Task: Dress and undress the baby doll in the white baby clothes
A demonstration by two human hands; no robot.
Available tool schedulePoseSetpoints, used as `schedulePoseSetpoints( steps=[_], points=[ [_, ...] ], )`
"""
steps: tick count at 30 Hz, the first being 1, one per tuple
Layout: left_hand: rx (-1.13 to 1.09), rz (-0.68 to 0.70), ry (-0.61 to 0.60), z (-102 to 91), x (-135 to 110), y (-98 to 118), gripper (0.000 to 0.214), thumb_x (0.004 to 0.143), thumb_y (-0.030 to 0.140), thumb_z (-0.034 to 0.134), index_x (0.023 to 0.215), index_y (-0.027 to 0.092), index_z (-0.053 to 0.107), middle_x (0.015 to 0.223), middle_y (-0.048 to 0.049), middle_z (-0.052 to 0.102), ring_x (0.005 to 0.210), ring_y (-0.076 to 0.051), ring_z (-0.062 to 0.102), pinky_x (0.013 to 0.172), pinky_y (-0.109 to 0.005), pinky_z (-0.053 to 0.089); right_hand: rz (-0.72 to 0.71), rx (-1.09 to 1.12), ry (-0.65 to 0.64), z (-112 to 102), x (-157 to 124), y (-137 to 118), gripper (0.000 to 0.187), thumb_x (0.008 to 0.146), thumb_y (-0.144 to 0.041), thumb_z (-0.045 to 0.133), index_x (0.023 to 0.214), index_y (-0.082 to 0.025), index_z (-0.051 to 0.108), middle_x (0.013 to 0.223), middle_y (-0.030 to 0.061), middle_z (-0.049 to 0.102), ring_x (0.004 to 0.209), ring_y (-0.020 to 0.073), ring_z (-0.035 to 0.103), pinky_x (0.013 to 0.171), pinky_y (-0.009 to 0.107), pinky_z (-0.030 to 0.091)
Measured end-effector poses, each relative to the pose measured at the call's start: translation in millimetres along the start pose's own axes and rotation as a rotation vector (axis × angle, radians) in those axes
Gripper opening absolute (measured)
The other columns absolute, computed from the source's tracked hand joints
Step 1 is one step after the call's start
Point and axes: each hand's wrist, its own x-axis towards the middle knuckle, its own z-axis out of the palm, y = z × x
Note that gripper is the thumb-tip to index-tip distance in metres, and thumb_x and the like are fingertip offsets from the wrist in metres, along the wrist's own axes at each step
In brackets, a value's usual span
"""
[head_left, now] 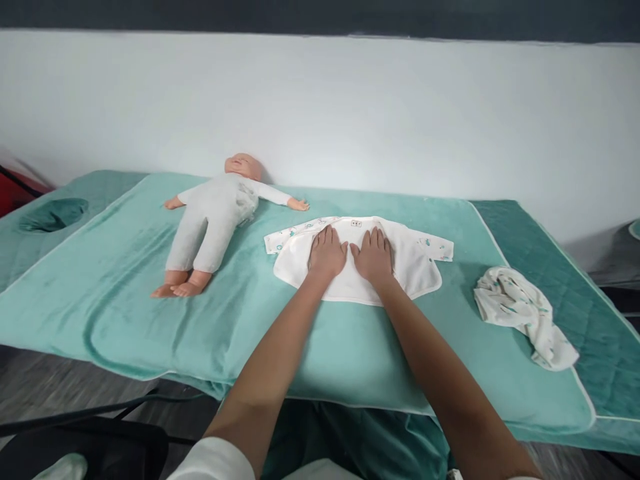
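A small white baby top (pixel 415 263) with patterned sleeves lies spread out on the green bed cover, its neckline toward the wall. My left hand (pixel 327 253) rests flat on the left half of its front, fingers stretched out. On the right half, my right hand (pixel 373 257) lies flat too, palm down. The two thumbs point at each other with a narrow gap between them. Neither hand grips the cloth. To the left lies a baby doll (pixel 215 213) on its back in a white body suit, one arm reaching toward the top's left sleeve.
A crumpled white patterned cloth (pixel 525 313) lies on the right side of the green bed cover (pixel 240 340). The bed's left end has a face hole (pixel 54 215). A white wall (pixel 350 113) runs behind. A black chair (pixel 85 447) stands at the lower left.
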Motion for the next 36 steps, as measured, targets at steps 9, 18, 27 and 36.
schedulePoseSetpoints(
  steps=[9, 18, 27, 36],
  points=[
    [-0.006, 0.019, 0.014, -0.7, -45, 4, 0.066, 0.103, 0.04, 0.023, 0.155, 0.002, 0.036, 0.167, -0.0174, 0.028, 0.156, -0.031, 0.024, 0.129, -0.047, 0.02, -0.063, 0.0, -0.014, -9, -51, -4, 0.07, 0.105, -0.046, 0.031, 0.156, 0.002, 0.034, 0.165, 0.0234, 0.025, 0.155, 0.0335, 0.023, 0.124, 0.051, 0.02],
    [0.009, 0.098, 0.075, -9.5, -112, -1, 0.061, 0.104, 0.042, 0.024, 0.153, 0.012, 0.043, 0.165, -0.0127, 0.034, 0.155, -0.033, 0.028, 0.126, -0.056, 0.025, -0.154, -0.013, 0.045, -16, -110, -4, 0.066, 0.105, -0.045, 0.033, 0.153, 0.0, 0.04, 0.163, 0.0237, 0.031, 0.153, 0.0351, 0.028, 0.122, 0.053, 0.023],
    [-0.119, 0.346, -0.004, -38.8, -190, -71, 0.057, 0.104, 0.048, 0.032, 0.155, 0.021, 0.04, 0.166, -0.0062, 0.034, 0.157, -0.028, 0.023, 0.127, -0.056, 0.026, -0.297, 0.004, 0.114, -23, -168, -14, 0.068, 0.106, -0.049, 0.031, 0.154, -0.001, 0.037, 0.161, 0.0249, 0.034, 0.154, 0.0331, 0.026, 0.123, 0.054, 0.024],
    [-0.288, 0.007, 0.351, -121.3, -140, -229, 0.048, 0.1, 0.046, 0.042, 0.143, 0.026, 0.05, 0.16, -0.0078, 0.043, 0.153, -0.024, 0.032, 0.127, -0.048, 0.028, -0.438, 0.293, -0.006, -45, -33, -118, 0.066, 0.102, -0.05, 0.035, 0.155, -0.01, 0.037, 0.164, 0.018, 0.033, 0.155, 0.0314, 0.025, 0.125, 0.053, 0.024]
  ],
)
